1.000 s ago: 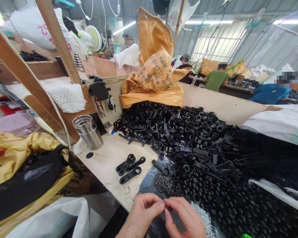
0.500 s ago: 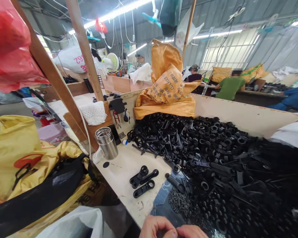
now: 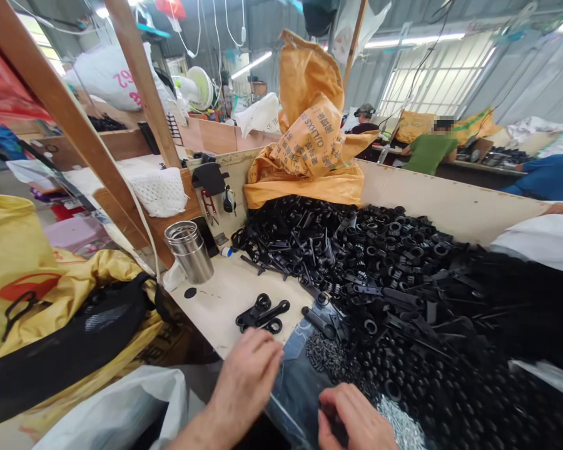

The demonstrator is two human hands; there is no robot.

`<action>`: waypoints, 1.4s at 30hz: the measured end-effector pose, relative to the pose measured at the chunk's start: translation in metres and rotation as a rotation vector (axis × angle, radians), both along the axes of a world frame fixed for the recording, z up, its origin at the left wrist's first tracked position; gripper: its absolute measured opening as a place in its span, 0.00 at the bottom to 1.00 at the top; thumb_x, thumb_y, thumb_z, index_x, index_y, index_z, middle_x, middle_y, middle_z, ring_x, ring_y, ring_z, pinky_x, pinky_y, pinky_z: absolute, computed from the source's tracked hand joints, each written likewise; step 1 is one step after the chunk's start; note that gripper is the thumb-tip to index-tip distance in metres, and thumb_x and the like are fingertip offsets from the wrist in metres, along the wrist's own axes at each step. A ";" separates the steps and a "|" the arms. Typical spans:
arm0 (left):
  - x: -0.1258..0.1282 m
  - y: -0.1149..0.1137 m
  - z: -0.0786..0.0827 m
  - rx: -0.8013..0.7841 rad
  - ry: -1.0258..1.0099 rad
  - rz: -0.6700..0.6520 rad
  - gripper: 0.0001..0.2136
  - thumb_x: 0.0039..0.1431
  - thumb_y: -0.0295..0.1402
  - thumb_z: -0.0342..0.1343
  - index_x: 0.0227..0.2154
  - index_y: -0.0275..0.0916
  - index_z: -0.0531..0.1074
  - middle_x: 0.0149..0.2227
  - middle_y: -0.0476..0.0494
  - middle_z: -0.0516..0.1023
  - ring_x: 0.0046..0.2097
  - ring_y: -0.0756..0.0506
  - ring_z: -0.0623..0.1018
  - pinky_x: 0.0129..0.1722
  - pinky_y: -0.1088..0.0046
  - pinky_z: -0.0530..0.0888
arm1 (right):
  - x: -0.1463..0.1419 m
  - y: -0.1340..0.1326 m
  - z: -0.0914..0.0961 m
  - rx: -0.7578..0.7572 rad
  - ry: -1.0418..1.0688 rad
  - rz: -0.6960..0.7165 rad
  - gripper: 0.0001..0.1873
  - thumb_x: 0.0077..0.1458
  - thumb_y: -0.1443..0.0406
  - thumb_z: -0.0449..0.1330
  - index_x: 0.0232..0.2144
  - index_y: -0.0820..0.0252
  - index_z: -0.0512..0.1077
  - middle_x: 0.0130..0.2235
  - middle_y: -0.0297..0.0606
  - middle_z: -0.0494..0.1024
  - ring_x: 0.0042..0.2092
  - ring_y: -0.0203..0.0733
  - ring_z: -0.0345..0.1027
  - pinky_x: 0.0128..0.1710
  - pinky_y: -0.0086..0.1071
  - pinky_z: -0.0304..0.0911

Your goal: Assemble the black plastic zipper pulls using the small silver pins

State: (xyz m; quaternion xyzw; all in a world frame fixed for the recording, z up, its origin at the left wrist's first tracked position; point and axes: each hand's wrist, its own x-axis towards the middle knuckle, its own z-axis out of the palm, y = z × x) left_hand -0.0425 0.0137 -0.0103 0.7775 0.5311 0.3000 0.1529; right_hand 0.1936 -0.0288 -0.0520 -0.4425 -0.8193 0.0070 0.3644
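Note:
My left hand (image 3: 246,375) reaches over the pale tabletop, its fingers bent and pressed together at a small group of black plastic lever-shaped parts (image 3: 276,314) with ring ends. It covers most of the nearest part; whatever lies under the fingertips is hidden. At the bottom edge, my right hand (image 3: 356,417) is curled, with a dark piece, seemingly a black plastic part (image 3: 334,425), between thumb and fingers. Beneath it lies a dark blue denim cloth (image 3: 293,381). A pile of small metal pieces (image 3: 323,356) and some shiny silver pins (image 3: 401,422) lie beside the right hand.
A large heap of black plastic parts (image 3: 403,287) fills the bench's right side. A steel cup (image 3: 190,253) stands at the left corner near hanging red-handled snips (image 3: 209,206). An orange sack (image 3: 309,137) rests on the back board. Co-workers (image 3: 431,147) sit farther off.
My hands were together at the bottom edge and have separated. The left one has moved up and left to the black parts; the right one stays low. The view has shifted slightly.

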 end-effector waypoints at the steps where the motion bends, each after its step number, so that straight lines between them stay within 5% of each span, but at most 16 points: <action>1: -0.007 0.008 0.000 0.050 0.105 0.036 0.13 0.71 0.27 0.47 0.44 0.38 0.78 0.43 0.39 0.79 0.44 0.41 0.75 0.47 0.63 0.73 | 0.003 0.000 0.002 0.002 -0.088 -0.008 0.08 0.58 0.71 0.52 0.35 0.54 0.68 0.28 0.31 0.73 0.27 0.36 0.72 0.26 0.27 0.65; 5: -0.022 0.028 -0.007 0.045 0.400 0.095 0.16 0.66 0.22 0.50 0.52 0.35 0.75 0.44 0.36 0.77 0.45 0.36 0.73 0.45 0.57 0.72 | 0.005 -0.002 0.011 0.015 -0.274 -0.051 0.09 0.56 0.73 0.52 0.33 0.53 0.67 0.28 0.31 0.73 0.28 0.39 0.73 0.27 0.29 0.66; 13: -0.013 0.024 0.005 -0.014 0.361 0.017 0.12 0.67 0.23 0.48 0.40 0.40 0.77 0.40 0.41 0.77 0.44 0.37 0.73 0.44 0.57 0.68 | 0.008 -0.001 -0.002 0.027 -0.171 -0.011 0.08 0.58 0.72 0.52 0.34 0.54 0.68 0.27 0.31 0.73 0.27 0.37 0.73 0.26 0.27 0.66; 16: -0.002 0.016 0.022 -0.178 0.083 0.015 0.06 0.65 0.26 0.50 0.34 0.40 0.71 0.38 0.42 0.77 0.43 0.39 0.74 0.44 0.60 0.68 | 0.006 -0.003 -0.002 -0.030 0.015 -0.024 0.07 0.60 0.70 0.53 0.36 0.54 0.69 0.26 0.30 0.71 0.24 0.35 0.69 0.24 0.27 0.64; 19: 0.018 0.002 0.033 -0.691 -0.428 -0.061 0.06 0.67 0.37 0.50 0.36 0.41 0.66 0.30 0.46 0.80 0.32 0.44 0.76 0.38 0.66 0.70 | 0.004 -0.009 0.013 -0.155 0.191 -0.042 0.06 0.62 0.69 0.55 0.39 0.55 0.71 0.27 0.31 0.73 0.25 0.34 0.69 0.25 0.26 0.65; 21: 0.032 -0.010 0.031 -1.022 -0.756 -0.135 0.11 0.67 0.43 0.50 0.42 0.40 0.64 0.26 0.48 0.80 0.26 0.47 0.75 0.33 0.70 0.70 | 0.004 -0.012 0.027 -0.202 0.222 -0.041 0.05 0.62 0.68 0.57 0.40 0.55 0.71 0.28 0.31 0.74 0.27 0.34 0.71 0.26 0.25 0.67; 24: 0.051 -0.025 0.015 -1.215 -1.006 -0.126 0.22 0.61 0.51 0.57 0.47 0.38 0.65 0.25 0.47 0.80 0.25 0.48 0.76 0.27 0.75 0.65 | 0.007 -0.017 0.040 -0.220 0.169 -0.030 0.05 0.61 0.68 0.60 0.40 0.55 0.72 0.30 0.31 0.76 0.28 0.34 0.72 0.28 0.24 0.68; 30: 0.066 -0.039 -0.010 -1.162 -1.040 -0.117 0.25 0.56 0.53 0.62 0.46 0.36 0.69 0.22 0.49 0.78 0.24 0.49 0.75 0.27 0.75 0.65 | 0.009 -0.023 0.035 -0.238 0.120 -0.043 0.05 0.62 0.68 0.60 0.41 0.55 0.72 0.30 0.30 0.76 0.28 0.35 0.72 0.27 0.26 0.68; 37: 0.065 -0.042 0.009 -1.194 -1.012 -0.158 0.17 0.56 0.43 0.61 0.41 0.37 0.67 0.24 0.51 0.75 0.25 0.51 0.73 0.28 0.75 0.62 | 0.002 -0.021 0.037 -0.089 0.093 -0.057 0.06 0.66 0.68 0.56 0.41 0.57 0.73 0.31 0.35 0.78 0.30 0.37 0.76 0.29 0.27 0.70; 42: 0.067 -0.044 0.007 -1.169 -0.985 -0.163 0.16 0.56 0.44 0.60 0.39 0.39 0.65 0.25 0.52 0.74 0.25 0.51 0.73 0.28 0.75 0.65 | 0.002 -0.023 0.032 -0.073 0.100 -0.061 0.09 0.68 0.68 0.55 0.42 0.58 0.76 0.32 0.35 0.81 0.31 0.37 0.77 0.33 0.27 0.72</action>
